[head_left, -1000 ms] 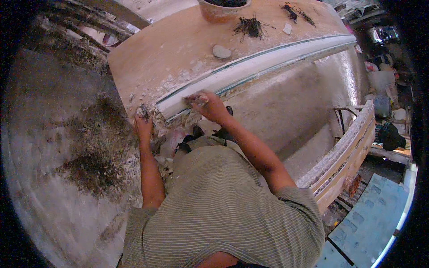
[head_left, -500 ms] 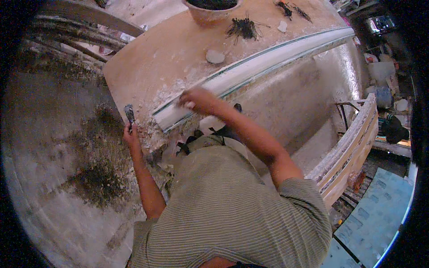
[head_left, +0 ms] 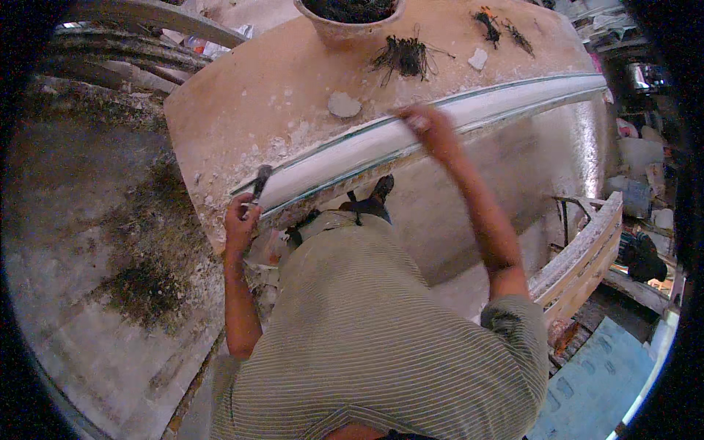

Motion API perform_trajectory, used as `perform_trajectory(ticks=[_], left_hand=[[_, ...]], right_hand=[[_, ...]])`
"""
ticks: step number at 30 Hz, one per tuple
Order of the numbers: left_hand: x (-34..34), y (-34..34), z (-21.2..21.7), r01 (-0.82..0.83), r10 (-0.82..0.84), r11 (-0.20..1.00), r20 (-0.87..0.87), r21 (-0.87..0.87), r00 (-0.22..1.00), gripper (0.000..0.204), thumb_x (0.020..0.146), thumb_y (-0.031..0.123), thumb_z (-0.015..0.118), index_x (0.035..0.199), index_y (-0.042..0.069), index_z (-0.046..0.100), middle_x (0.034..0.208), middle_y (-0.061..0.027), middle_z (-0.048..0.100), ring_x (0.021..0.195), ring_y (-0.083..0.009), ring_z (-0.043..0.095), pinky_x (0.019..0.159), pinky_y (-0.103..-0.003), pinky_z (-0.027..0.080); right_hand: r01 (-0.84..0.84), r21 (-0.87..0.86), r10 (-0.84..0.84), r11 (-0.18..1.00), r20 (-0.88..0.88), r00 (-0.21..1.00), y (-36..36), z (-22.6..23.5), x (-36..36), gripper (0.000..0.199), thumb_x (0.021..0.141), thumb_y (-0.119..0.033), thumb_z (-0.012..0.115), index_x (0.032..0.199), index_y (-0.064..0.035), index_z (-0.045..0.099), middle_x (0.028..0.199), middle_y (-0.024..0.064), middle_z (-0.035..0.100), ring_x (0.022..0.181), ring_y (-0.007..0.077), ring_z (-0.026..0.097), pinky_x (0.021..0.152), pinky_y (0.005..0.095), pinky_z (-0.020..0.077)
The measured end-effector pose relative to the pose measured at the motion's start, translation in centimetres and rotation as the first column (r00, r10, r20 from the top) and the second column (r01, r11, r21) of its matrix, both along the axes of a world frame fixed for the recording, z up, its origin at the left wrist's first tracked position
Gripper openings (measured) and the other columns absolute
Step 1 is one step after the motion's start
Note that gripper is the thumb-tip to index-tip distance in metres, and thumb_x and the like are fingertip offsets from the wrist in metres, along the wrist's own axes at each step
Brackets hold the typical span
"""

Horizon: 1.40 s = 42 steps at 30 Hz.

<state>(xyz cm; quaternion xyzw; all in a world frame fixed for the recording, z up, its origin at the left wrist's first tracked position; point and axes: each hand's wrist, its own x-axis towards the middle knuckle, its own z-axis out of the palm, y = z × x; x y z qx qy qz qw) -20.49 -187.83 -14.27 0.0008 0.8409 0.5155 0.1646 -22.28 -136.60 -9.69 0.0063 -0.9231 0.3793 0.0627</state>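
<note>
A long white plaster moulding [head_left: 345,158] lies along the front edge of a brown worktable [head_left: 242,95]. My left hand [head_left: 240,224] grips a small dark-bladed tool [head_left: 258,183] whose tip rests at the moulding's left end. My right hand [head_left: 427,126] is blurred and lies on top of the moulding further right, fingers curled over white plaster; whether it holds anything I cannot tell.
A clay bowl [head_left: 345,22] of dark fibre stands at the table's far edge, with loose fibre bundles [head_left: 403,55] and plaster lumps [head_left: 343,105] nearby. Other finished mouldings [head_left: 587,253] lean at the right. The floor [head_left: 125,293] on the left is stained.
My right hand slid rightward along the moulding from its left end. My left hand rose from the table's corner and now holds the tool at the moulding's left end.
</note>
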Motion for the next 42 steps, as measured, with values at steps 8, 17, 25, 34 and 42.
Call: perform_trajectory(ticks=[8,17,25,34,42], left_hand=[[-1.7,-0.3,2.5,0.509,-0.548,0.809,-0.060,-0.295,0.835,0.030,0.087,0.009,0.073,0.116,0.008,0.065,0.110,-0.0088,0.063,0.100,-0.0271,0.065,0.085,-0.036,0.053],[-3.5,1.2,3.6,0.687,-0.789,0.585,-0.108,-0.432,0.604,0.032,0.085,0.010,0.071,0.117,0.012,0.066,0.114,-0.0094,0.063,0.095,-0.0342,0.067,0.076,-0.040,0.058],[-6.6,18.6,-0.2,0.758,-0.896,0.436,-0.159,-0.485,0.414,0.036,0.086,0.017,0.069,0.121,0.011,0.066,0.127,-0.0121,0.063,0.110,-0.0369,0.065,0.088,-0.047,0.057],[-7.1,23.6,-2.6,0.762,-0.873,0.485,-0.189,-0.429,0.449,0.030,0.089,0.020,0.069,0.117,0.012,0.069,0.117,-0.0126,0.064,0.106,-0.0358,0.066,0.091,-0.044,0.055],[-7.3,29.0,-0.1,0.783,-0.863,0.504,-0.233,-0.364,0.448,0.026,0.087,0.016,0.067,0.113,0.011,0.070,0.106,-0.0124,0.064,0.098,-0.0363,0.067,0.080,-0.046,0.055]], right_hand=[[-0.055,-0.153,0.082,0.987,0.178,0.981,-6.4,-6.9,6.5,0.023,0.085,-0.006,0.068,0.106,-0.0093,0.077,0.104,0.0092,0.077,0.099,0.0268,0.072,0.090,0.0365,0.0541],[0.787,-0.204,-0.809,0.582,-0.046,0.586,5.5,3.9,15.6,0.016,0.088,-0.008,0.077,0.103,-0.0046,0.077,0.097,0.0050,0.077,0.087,0.0129,0.070,0.081,0.0279,0.0541],[0.898,-0.216,-0.890,0.383,0.174,0.422,-2.6,0.4,23.4,0.014,0.086,-0.004,0.077,0.100,-0.0040,0.077,0.099,0.0026,0.076,0.089,0.0115,0.068,0.084,0.0259,0.0526],[0.911,-0.230,-0.921,0.341,0.114,0.373,3.1,1.0,23.2,0.012,0.087,-0.005,0.077,0.099,-0.0044,0.077,0.097,0.0021,0.075,0.089,0.0112,0.068,0.084,0.0272,0.0530],[0.906,-0.286,-0.913,0.312,0.173,0.369,9.1,-3.1,24.4,0.012,0.088,-0.008,0.078,0.100,-0.0061,0.078,0.094,-0.0002,0.075,0.085,0.0089,0.066,0.081,0.0258,0.0527]])
